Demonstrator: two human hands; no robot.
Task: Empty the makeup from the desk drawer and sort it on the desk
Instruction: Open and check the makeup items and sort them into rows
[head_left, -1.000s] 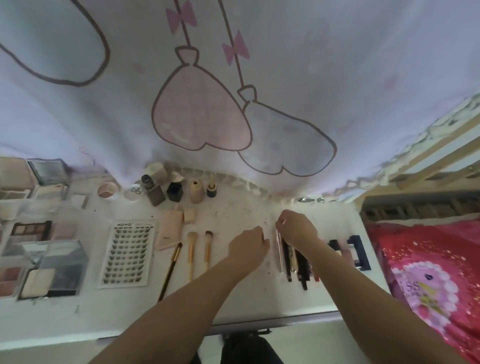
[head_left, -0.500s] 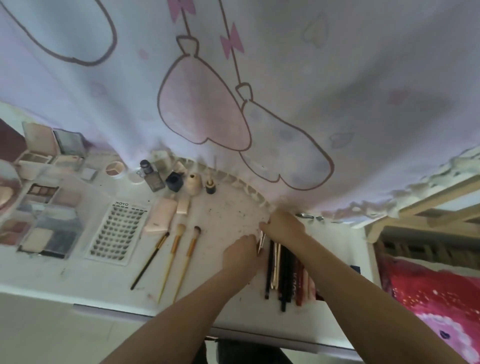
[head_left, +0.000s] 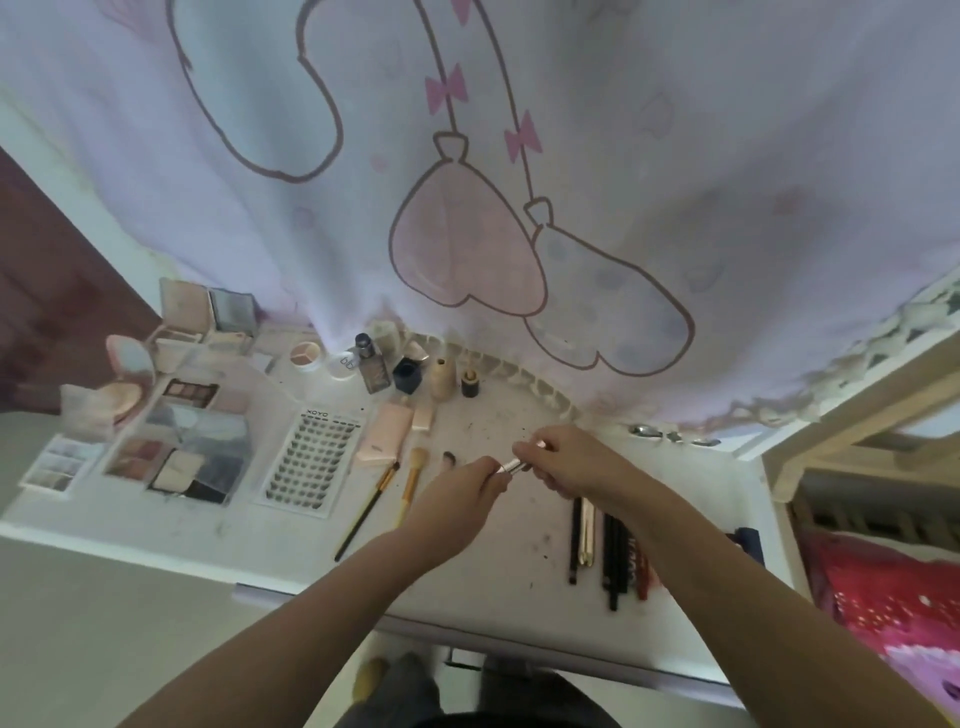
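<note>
Bench (head_left: 498, 582) top: white, matt, speckled with dark crumbs. Curtain (head_left: 675, 156) at 12 o'clock: thin soft cloth, printed. Small tube (head_left: 511, 466) held between both hands: shiny metallic finish. Pencils (head_left: 610, 551) at 4 o'clock: glossy black, one gold metallic. Brushes (head_left: 410, 480): gold handles, soft bristles. Lash tray (head_left: 309, 460) at 9 o'clock: clear glossy plastic. Palettes (head_left: 192, 457): glossy plastic lids. Foundation bottle (head_left: 374, 366): glass-like, shiny.

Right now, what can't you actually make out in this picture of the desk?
Head view only:
- Small silvery tube: the left hand and right hand cover both ends; what it is stays unclear.
- Third brush: handle hidden under the left hand.
- Pencils: far ends hidden by the right forearm.
- Dark blue item: mostly behind that forearm.
- Bottle label: too small to read.
</note>
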